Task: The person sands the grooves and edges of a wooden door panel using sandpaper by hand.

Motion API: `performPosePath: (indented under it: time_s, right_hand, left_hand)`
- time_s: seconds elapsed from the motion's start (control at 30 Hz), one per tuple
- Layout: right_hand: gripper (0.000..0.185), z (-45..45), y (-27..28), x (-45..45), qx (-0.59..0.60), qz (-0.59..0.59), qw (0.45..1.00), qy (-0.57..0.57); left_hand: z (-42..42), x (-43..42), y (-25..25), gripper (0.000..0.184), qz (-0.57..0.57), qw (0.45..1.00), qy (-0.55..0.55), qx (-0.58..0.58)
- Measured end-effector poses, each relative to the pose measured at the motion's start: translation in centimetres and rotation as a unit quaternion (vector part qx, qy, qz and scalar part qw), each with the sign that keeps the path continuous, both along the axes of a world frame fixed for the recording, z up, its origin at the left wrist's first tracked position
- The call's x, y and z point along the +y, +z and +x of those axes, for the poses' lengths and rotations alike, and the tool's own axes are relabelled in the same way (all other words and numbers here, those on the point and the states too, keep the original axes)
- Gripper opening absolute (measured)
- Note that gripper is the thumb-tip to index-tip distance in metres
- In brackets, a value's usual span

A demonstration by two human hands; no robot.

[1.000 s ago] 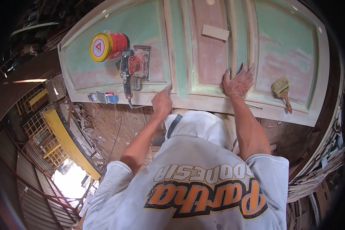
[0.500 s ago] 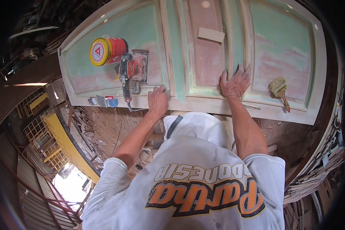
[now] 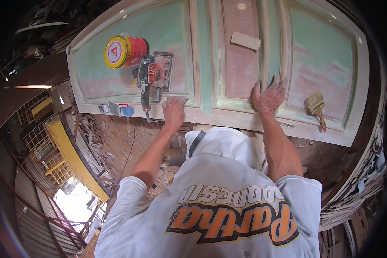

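Panelled wood (image 3: 205, 64) bears a curled left hand (image 3: 173, 111) and splayed right hand (image 3: 271, 96).

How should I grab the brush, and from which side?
By the handle, probably best from the near side with your right hand, the closer one. The brush lies with its bristles pointing away and its slim handle slanting back toward you, so thumb and fingers could likely pinch it across.
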State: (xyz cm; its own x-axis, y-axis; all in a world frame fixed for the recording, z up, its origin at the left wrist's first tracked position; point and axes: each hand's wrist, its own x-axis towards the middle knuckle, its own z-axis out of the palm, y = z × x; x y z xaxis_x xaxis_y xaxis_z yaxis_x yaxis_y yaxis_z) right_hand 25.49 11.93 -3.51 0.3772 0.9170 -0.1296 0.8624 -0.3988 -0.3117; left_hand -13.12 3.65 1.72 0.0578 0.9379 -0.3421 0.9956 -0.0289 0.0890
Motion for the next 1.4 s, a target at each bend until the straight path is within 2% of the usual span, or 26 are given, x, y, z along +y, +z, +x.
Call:
performPosePath:
  time_s: [0.07,0.2,0.5,0.63,0.7,0.73,0.77,0.8,0.83,0.87,0.9,0.93,0.97,1.0,1.03,1.07,1.1,1.13,1.17,1.2,1.23,1.27,1.3,1.33,1.37,1.4]
  right_hand:
    - [0.089,0.1,-0.1,-0.2,-0.011,-0.012,1.0,-0.001]
    - [0.09,0.0,0.0,-0.1,-0.012,-0.002,1.0,0.006]
    - [0.091,-0.2,0.4,-0.2,-0.017,-0.007,1.0,0.007]
    - [0.093,-0.3,-0.2,-0.4,-0.029,-0.001,0.999,0.015]
    - [0.094,-0.5,0.7,-0.2,-0.042,0.006,0.999,0.028]
    - [0.095,-0.8,1.5,0.2,-0.012,-0.024,1.0,0.0]
    - [0.097,-1.3,2.3,0.7,0.018,-0.056,0.998,-0.024]
    - [0.097,-2.2,3.0,0.6,0.009,-0.048,0.999,-0.003]
    - [0.097,-3.1,3.7,0.0,0.013,-0.03,0.999,0.022]
    - [0.096,-4.2,4.5,-0.7,0.02,-0.013,0.999,0.047]
    - [0.091,-5.3,5.3,-1.0,0.108,0.061,0.981,0.146]
    - [0.087,-6.6,5.8,-1.3,0.196,0.128,0.942,0.24]
    - [0.072,-9.2,8.1,-1.4,0.3,0.024,0.92,0.25]
    - [0.057,-12.2,10.4,-1.9,0.394,-0.084,0.88,0.251]
    - [0.043,-15.3,10.5,-3.3,0.544,-0.127,0.81,0.179]
    - [0.029,-17.8,10.4,-4.5,0.673,-0.169,0.713,0.097]
    - [0.029,-19.7,11.2,-5.1,0.667,-0.178,0.716,0.109]
    - [0.021,-21.5,12.2,-5.2,0.651,-0.175,0.735,0.074]
    - [0.013,-22.5,12.8,-5.2,0.633,-0.172,0.754,0.038]
    - [0.013,-23.1,12.3,-5.1,0.625,-0.179,0.758,0.049]
    - [0.011,-23.7,11.3,-4.6,0.619,-0.132,0.768,0.096]
    - [0.01,-24.0,10.6,-4.1,0.61,-0.085,0.775,0.143]
    - [0.009,-23.7,12.0,-2.5,0.457,-0.085,0.85,0.247]
    - [0.009,-23.5,11.6,-1.1,0.449,-0.088,0.852,0.254]
    - [0.013,-23.5,11.1,0.6,0.323,0.002,0.844,0.428]
    - [0.017,-23.6,10.8,2.0,0.182,0.09,0.788,0.581]
  left_hand:
    - [1.1,0.4,1.0,0.024,-0.058,0.998,0.023,-0.008]
    - [3.5,0.3,1.1,0.021,-0.034,0.998,0.059,-0.002]
    - [5.0,-0.2,0.9,0.02,-0.071,0.987,0.137,-0.048]
    - [4.9,-0.5,1.1,0.023,-0.06,0.984,0.151,-0.066]
    - [4.9,0.2,1.1,0.025,-0.018,0.971,0.211,-0.111]
    - [4.9,0.4,1.2,0.025,-0.008,0.967,0.225,-0.122]
    - [5.0,0.5,1.5,0.028,0.036,0.908,0.332,-0.255]
    - [5.0,0.3,1.5,0.032,0.08,0.818,0.426,-0.379]
    - [5.1,0.1,1.5,0.036,0.099,0.748,0.453,-0.475]
    - [5.1,-0.2,2.4,0.036,0.109,0.734,0.469,-0.479]
    - [4.8,-0.1,3.9,0.037,0.032,0.478,0.603,-0.638]
    - [4.6,-0.2,4.9,0.039,-0.048,0.169,0.66,-0.73]
    - [5.0,-0.6,4.9,0.041,-0.038,0.129,0.642,-0.755]
    - [4.9,-1.7,4.1,0.041,-0.028,0.115,0.643,-0.757]
    - [4.9,-2.8,2.7,0.044,-0.059,0.088,0.57,-0.815]
    - [5.0,-3.6,1.8,0.047,-0.087,0.061,0.49,-0.865]
    - [6.2,-2.5,4.6,0.047,-0.04,0.106,0.555,-0.824]
    - [5.9,-2.2,5.9,0.047,-0.03,0.094,0.552,-0.828]
    - [5.7,-2.3,6.8,0.047,-0.062,0.158,0.596,-0.785]
    - [5.5,-2.6,7.0,0.047,-0.097,0.22,0.634,-0.735]
    - [5.2,-4.1,4.2,0.057,-0.136,0.26,0.659,-0.693]
    - [4.6,-5.2,2.6,0.057,-0.134,0.249,0.658,-0.698]
    - [3.8,-6.0,1.6,0.065,-0.104,0.457,0.647,-0.602]
    - [3.0,-7.1,0.7,0.073,-0.069,0.64,0.602,-0.472]
    - [1.6,-7.8,1.2,0.082,-0.019,0.68,0.587,-0.438]
    - [0.6,-8.4,1.1,0.082,-0.018,0.674,0.59,-0.445]
